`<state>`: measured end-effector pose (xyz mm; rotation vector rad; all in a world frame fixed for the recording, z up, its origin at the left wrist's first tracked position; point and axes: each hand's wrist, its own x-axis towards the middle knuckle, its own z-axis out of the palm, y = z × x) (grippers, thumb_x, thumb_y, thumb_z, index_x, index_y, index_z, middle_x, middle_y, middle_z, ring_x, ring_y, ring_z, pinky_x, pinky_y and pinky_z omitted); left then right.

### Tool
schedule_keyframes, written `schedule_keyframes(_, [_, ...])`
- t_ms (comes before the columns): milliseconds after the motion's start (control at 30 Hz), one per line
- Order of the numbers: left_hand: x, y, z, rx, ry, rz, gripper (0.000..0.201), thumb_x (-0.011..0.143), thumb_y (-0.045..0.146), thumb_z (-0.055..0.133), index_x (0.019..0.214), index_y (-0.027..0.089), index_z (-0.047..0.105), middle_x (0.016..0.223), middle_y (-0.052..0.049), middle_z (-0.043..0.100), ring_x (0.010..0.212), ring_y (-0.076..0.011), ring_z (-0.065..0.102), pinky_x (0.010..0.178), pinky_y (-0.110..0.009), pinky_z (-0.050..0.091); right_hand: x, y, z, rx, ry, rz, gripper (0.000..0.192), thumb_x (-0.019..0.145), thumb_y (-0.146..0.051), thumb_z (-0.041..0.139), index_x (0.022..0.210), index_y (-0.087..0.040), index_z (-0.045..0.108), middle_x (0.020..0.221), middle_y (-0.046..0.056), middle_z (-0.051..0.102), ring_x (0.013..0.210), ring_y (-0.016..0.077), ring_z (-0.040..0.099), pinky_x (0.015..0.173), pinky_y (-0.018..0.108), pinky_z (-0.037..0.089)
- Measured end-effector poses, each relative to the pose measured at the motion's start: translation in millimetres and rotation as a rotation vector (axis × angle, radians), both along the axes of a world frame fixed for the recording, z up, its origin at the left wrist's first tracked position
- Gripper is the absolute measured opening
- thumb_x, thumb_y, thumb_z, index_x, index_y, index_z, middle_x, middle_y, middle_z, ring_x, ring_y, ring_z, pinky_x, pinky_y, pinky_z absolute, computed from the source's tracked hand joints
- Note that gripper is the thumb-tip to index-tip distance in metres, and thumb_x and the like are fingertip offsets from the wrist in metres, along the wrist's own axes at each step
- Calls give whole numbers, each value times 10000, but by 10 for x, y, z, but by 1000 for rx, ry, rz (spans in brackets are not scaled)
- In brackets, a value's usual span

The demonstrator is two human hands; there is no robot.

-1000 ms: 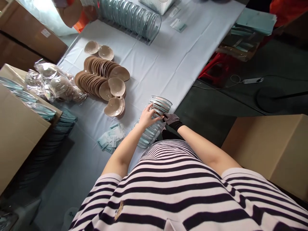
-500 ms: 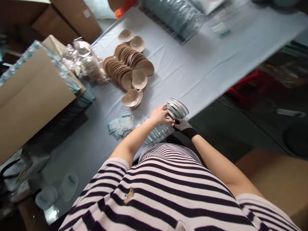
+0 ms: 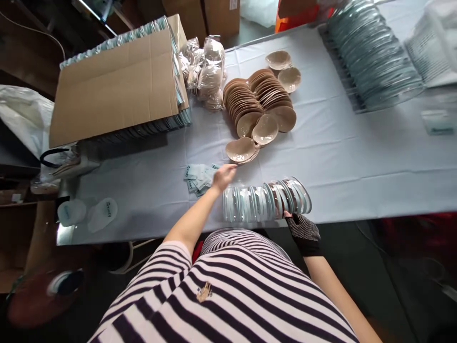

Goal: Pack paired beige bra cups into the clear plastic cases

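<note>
My bare left hand [image 3: 224, 177] reaches forward with its fingers stretched out, tips at the near edge of a small stack of beige adhesive bra cups [image 3: 241, 150]. Whether it grips a cup is not clear. In a black dotted fingerless glove, my right hand [image 3: 303, 229] is curled at the table's front edge, its thumb against a clear plastic case [image 3: 285, 202] in a row of similar cases. Its other fingers are partly hidden. The right part of that row shows brown inside. Behind the small stack stand two dense rows of bra cups [image 3: 246, 102].
Small printed packets [image 3: 196, 177] lie left of my left hand. A cardboard box [image 3: 117, 90] with clear cases stands at the left, beside wrapped cups [image 3: 210, 71]. A long row of clear cases [image 3: 374, 57] is at the back right, near a white basket [image 3: 435, 43].
My left hand has left the clear cases and moved over to the bra cups. My right hand stays by the cases. The view has turned and levelled.
</note>
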<state>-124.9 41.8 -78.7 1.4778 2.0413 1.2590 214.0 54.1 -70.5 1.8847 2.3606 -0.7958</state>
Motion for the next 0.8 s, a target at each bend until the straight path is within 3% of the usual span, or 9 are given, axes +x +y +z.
schedule_keyframes(100, [-614,-255,-71,-141,-8,297,217,877,145,560,1030,175,710,1072,-88,731,986,-202,686,941,-353,526,-176,316,165,179,84,41,495,959,-553,361,803,-209,681,805,90,710,724,217,624,609,283,380])
schedule_keyframes(167, [-809,-374,-143,-180,3,336,217,874,136,560,1024,187,708,1057,-78,729,994,-206,682,946,-355,522,-450,688,259,275,134,141,435,967,-491,382,871,-201,693,889,104,721,809,230,635,680,295,422])
schedule_keyframes(267, [-787,-315,-231,-160,-9,262,234,854,125,586,1043,205,699,1117,-76,708,1099,-214,650,1023,-364,485,-1060,1405,358,401,146,322,343,971,-372,425,1033,-178,702,1074,126,712,991,252,622,845,328,448])
schedule_keyframes(333, [-649,-71,-268,-120,-79,230,353,805,148,673,1151,213,659,1289,-93,635,1246,-233,573,1104,-378,423,-1509,1888,393,459,88,441,325,949,-276,472,1179,-164,670,1244,137,660,1128,262,573,951,346,419])
schedule_keyframes(400, [-486,300,-298,-135,-277,280,607,738,209,773,1305,206,559,1428,-135,526,1308,-267,525,1114,-404,416,-1910,2304,400,469,-37,580,387,920,-210,511,1288,-167,621,1387,148,571,1224,284,508,1014,384,374])
schedule_keyframes(500, [-293,900,-352,-243,-687,363,741,750,260,778,1403,173,438,1396,-184,545,1180,-268,621,987,-416,519,-2307,2744,356,476,-221,746,452,916,-210,530,1366,-189,568,1492,156,463,1312,327,414,1072,471,288])
schedule_keyframes(567, [-250,1204,-392,-273,-808,359,620,770,173,725,1344,151,490,1280,-166,632,1092,-244,663,932,-391,548,-2402,2911,297,474,-287,823,412,926,-215,503,1324,-181,603,1470,149,487,1322,331,394,1098,490,237])
schedule_keyframes(633, [-298,1383,-419,-274,-787,366,531,733,70,684,1245,149,569,1186,-137,680,1092,-248,657,954,-390,534,-2379,2988,232,470,-310,852,368,935,-205,464,1250,-160,649,1392,148,556,1283,318,425,1110,480,219])
schedule_keyframes(800, [-619,1427,-355,-267,-524,378,491,713,59,613,1164,251,619,1198,-59,654,1168,-265,598,1052,-420,460,-2158,2876,126,449,-318,748,351,957,-253,438,1178,-122,677,1245,181,639,1188,307,495,1083,457,262])
